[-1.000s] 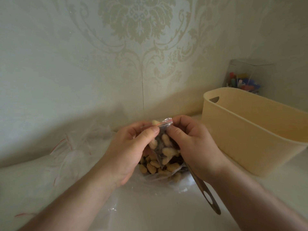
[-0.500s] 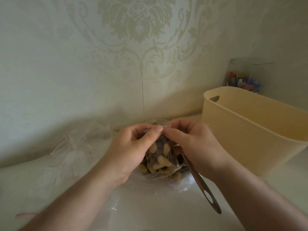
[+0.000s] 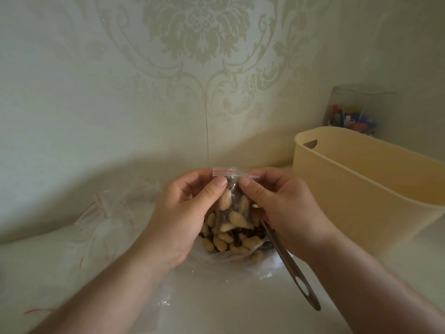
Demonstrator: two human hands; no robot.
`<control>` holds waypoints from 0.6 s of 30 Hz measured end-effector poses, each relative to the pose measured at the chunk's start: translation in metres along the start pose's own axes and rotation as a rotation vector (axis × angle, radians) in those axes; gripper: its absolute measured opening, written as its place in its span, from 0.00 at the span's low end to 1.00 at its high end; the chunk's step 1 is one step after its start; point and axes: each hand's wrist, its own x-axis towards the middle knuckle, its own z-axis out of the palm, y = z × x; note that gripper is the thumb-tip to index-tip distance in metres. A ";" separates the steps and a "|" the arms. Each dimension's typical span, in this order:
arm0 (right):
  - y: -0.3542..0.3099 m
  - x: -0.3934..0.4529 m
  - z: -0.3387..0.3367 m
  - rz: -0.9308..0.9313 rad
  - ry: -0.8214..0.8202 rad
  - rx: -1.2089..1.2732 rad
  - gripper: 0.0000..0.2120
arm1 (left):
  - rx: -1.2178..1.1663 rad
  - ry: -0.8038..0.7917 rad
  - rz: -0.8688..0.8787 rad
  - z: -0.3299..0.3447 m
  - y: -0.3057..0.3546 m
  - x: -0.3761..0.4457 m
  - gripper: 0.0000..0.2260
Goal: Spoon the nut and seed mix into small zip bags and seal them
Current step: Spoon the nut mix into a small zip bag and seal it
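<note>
A small clear zip bag [image 3: 234,208] with a red-lined top strip hangs upright in mid view, part filled with pale nuts and dark seeds. My left hand [image 3: 183,213] pinches its top left just under the strip. My right hand [image 3: 281,208] pinches the top right. Beneath them lies a larger clear bag of the nut and seed mix [image 3: 231,244] on the table. A metal spoon [image 3: 292,268] slants from that mix toward the lower right, its bowl hidden behind my right hand.
A pile of empty zip bags [image 3: 101,213] lies at the left by the wall. A beige plastic tub [image 3: 366,189] stands at the right, with a clear box of coloured items [image 3: 354,116] behind it. The patterned wall is close behind.
The small bag's top strip has been straightened and lifted into view, and both thumbs have shifted to pinch just below it. The spoon has stayed put.
</note>
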 end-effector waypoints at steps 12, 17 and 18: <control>0.001 0.002 -0.009 0.072 -0.247 -0.023 0.16 | -0.160 -0.065 -0.151 0.001 0.000 -0.001 0.18; 0.007 0.005 -0.011 0.035 -0.226 0.009 0.22 | -0.155 -0.119 -0.133 -0.001 0.000 0.000 0.22; 0.007 0.005 -0.010 0.028 -0.221 0.022 0.21 | -0.152 -0.141 -0.129 -0.001 0.000 0.000 0.23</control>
